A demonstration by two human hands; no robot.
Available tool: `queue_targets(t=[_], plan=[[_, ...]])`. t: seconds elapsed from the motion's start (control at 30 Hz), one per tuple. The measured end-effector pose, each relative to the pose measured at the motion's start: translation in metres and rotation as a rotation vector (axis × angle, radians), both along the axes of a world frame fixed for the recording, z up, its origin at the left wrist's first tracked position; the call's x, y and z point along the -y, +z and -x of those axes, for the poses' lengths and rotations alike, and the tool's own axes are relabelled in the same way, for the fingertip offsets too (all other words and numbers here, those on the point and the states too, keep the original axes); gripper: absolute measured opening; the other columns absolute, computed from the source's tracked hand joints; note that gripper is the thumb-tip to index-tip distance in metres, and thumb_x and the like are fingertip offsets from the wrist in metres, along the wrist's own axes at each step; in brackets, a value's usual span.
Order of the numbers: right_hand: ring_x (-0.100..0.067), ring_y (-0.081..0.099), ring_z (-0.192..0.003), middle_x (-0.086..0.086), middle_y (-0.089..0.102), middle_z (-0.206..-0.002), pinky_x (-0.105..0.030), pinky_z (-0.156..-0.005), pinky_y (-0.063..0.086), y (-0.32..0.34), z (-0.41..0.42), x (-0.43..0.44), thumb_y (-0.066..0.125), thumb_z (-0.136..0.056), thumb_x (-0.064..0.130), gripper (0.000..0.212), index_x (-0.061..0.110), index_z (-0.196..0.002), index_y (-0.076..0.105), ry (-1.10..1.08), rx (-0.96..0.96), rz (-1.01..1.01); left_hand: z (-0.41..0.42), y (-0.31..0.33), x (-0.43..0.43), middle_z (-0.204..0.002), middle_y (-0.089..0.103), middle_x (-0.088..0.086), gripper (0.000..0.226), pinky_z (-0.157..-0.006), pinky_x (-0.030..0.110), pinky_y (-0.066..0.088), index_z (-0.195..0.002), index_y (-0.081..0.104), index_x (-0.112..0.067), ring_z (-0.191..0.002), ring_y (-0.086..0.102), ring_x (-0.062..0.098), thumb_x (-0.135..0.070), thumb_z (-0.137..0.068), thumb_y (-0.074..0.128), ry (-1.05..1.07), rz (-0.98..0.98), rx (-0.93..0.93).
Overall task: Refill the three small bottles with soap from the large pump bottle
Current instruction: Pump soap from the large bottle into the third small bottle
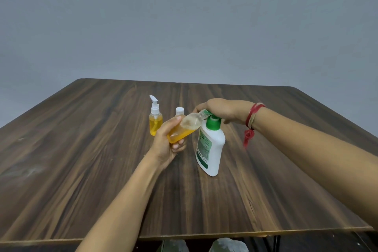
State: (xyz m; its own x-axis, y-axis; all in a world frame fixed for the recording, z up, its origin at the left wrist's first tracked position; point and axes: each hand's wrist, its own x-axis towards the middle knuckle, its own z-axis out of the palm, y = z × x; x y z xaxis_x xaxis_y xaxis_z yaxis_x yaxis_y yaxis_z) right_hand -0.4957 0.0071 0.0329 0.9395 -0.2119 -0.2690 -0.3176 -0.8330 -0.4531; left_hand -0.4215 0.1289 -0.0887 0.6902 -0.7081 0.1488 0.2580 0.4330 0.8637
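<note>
My left hand (166, 143) grips a small clear bottle (185, 128) partly filled with orange soap, tilted with its open neck up against the green pump spout of the large white bottle (210, 147). That large bottle stands upright on the wooden table (81, 159). My right hand (222, 109) rests palm down on its pump head, fingers over the top. Behind stand a small pump bottle (155, 119) with orange soap and a second small bottle with a white cap (179, 111), mostly hidden by my left hand.
The table's near edge runs across the bottom of the view, its far edge meets a plain grey wall. A red thread band (252, 117) circles my right wrist. Bare wood lies to the left and right of the bottles.
</note>
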Motion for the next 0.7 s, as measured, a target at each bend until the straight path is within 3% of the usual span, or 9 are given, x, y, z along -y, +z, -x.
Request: queue_targets(t=[0.1,0.2,0.3,0.43,0.57,0.7], plan=[[-0.005,0.046,-0.070,-0.007,0.052,-0.105,-0.013,-0.053,0.037,0.0013,-0.0013,0.0004,0.032,-0.097,0.008,0.037,0.008,-0.125,0.057,-0.004,0.012,0.008,0.0013,0.0004,0.0008,-0.039,0.036,0.000,0.029,-0.033,0.012,0.022,-0.075,0.057,-0.005,-0.029,0.027,0.005,-0.034,-0.080,0.052,0.001,0.001,-0.014],[-0.013,0.051,-0.084,-0.011,0.055,-0.114,-0.020,-0.064,0.041,-0.0006,0.0005,0.0001,0.032,-0.096,0.008,0.038,0.011,-0.123,0.058,-0.012,0.029,0.002,0.0016,0.0008,0.0004,-0.040,0.036,0.001,0.028,-0.033,0.012,0.020,-0.078,0.060,-0.006,-0.029,0.026,0.005,-0.033,-0.079,0.052,0.001,0.000,-0.014],[-0.009,0.048,-0.075,-0.010,0.055,-0.110,-0.017,-0.055,0.032,0.0021,-0.0001,-0.0019,0.032,-0.098,0.009,0.037,0.010,-0.125,0.057,0.000,0.004,0.016,0.0025,0.0006,0.0001,-0.040,0.036,0.000,0.028,-0.033,0.013,0.020,-0.077,0.058,-0.006,-0.029,0.027,0.005,-0.034,-0.079,0.053,-0.005,0.009,-0.011],[-0.018,0.050,-0.089,-0.012,0.057,-0.117,-0.022,-0.058,0.039,-0.0002,0.0009,-0.0012,0.033,-0.097,0.009,0.037,0.009,-0.124,0.058,-0.014,0.023,0.001,0.0011,-0.0002,0.0018,-0.040,0.036,0.000,0.027,-0.033,0.013,0.021,-0.078,0.061,-0.007,-0.029,0.028,0.005,-0.033,-0.081,0.052,-0.006,0.010,-0.008],[-0.007,0.045,-0.067,-0.006,0.053,-0.095,-0.005,-0.038,0.036,0.0031,0.0004,-0.0016,0.032,-0.097,0.007,0.036,0.006,-0.123,0.057,-0.013,0.009,0.011,0.0014,-0.0009,0.0019,-0.040,0.036,0.000,0.029,-0.033,0.013,0.021,-0.078,0.055,-0.005,-0.029,0.028,0.005,-0.034,-0.080,0.052,-0.013,0.009,-0.016],[-0.015,0.052,-0.089,-0.009,0.054,-0.115,-0.025,-0.074,0.041,0.0001,0.0023,-0.0010,0.033,-0.096,0.011,0.037,0.015,-0.124,0.058,-0.017,-0.012,0.005,0.0019,-0.0001,0.0014,-0.039,0.036,0.000,0.030,-0.032,0.014,0.021,-0.082,0.056,-0.004,-0.029,0.028,0.004,-0.033,-0.080,0.051,-0.012,0.002,-0.001]])
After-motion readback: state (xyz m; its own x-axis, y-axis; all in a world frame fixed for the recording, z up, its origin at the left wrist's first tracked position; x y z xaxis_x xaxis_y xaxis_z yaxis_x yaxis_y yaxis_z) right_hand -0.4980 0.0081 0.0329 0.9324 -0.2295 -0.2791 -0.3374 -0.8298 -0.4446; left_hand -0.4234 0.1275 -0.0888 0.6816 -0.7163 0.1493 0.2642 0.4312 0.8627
